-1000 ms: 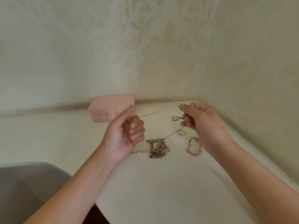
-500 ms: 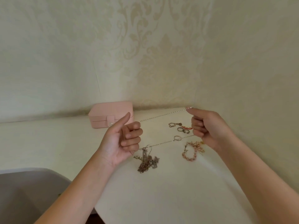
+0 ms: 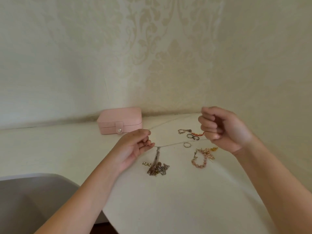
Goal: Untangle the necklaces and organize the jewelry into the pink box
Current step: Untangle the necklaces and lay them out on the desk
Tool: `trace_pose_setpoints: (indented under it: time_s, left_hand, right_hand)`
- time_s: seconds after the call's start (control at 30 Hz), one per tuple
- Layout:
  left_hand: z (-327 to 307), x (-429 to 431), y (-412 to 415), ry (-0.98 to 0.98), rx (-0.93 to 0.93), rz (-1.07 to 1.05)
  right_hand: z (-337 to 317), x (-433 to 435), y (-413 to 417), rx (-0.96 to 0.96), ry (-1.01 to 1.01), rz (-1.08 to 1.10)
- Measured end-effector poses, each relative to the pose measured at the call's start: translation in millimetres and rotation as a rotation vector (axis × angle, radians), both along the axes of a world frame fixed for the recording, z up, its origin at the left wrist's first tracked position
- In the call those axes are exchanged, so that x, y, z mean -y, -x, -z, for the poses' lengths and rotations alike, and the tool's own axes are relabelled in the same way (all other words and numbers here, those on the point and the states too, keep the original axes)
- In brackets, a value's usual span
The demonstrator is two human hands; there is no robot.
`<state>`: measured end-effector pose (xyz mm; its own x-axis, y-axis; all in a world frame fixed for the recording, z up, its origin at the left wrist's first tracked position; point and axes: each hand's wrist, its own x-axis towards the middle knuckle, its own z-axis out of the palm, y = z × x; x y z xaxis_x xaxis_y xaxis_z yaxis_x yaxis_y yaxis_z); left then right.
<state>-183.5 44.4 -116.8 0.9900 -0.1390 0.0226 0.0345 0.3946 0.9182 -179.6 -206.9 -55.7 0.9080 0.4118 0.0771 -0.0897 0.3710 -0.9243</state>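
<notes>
Chain (image 3: 170,145): thin, stretched in 2 strands between both hands, above the table (image 3: 168,200).
Left hand (image 3: 135,146): fingers curled, the tips pinch the chain.
Right hand (image 3: 221,129): closed like a fist around the chain.
Tangle (image 3: 157,168): knotted necklaces hang from the lower strand just beside the left hand; the bottom lies on the table.
Pink box (image 3: 119,118): closed, against the wall, behind the left hand.
Other jewelry: 1 ring (image 3: 187,144) and a bead bracelet (image 3: 200,162) on the table, near the right hand.

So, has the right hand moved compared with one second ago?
Yes. The right hand, gripping the thin chain, has moved right and up, away from the silver ring.
</notes>
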Motion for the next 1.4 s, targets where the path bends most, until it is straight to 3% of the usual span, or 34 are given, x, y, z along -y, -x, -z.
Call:
trace_pose_setpoints:
  time_s: [0.13, 0.2, 0.3, 0.5, 0.77, 1.1, 1.4]
  left_hand:
    - [9, 15, 7, -0.604, 0.206, -0.064]
    - [9, 21, 9, -0.646, 0.238, -0.056]
    - [7, 26, 11, -0.524, 0.184, 0.034]
    - [13, 35, 13, -0.816, 0.250, 0.101]
    - [14, 38, 22, -0.885, 0.332, 0.073]
    - [12, 34, 22, -0.739, 0.265, -0.008]
    - [12, 28, 16, -0.679, 0.266, -0.208]
  right_hand:
    - [-3, 9, 2, 0.106, -0.194, -0.393]
    - [-1, 4, 3, 0.128, -0.162, -0.417]
    - [0, -7, 8, 0.158, -0.121, -0.360]
    - [-4, -11, 12, 0.140, -0.105, -0.168]
    - [-12, 11, 8, 0.140, -0.139, -0.062]
    - [-5, 21, -4, 0.092, -0.071, 0.052]
    - [6, 25, -12, 0.041, 0.190, 0.201]
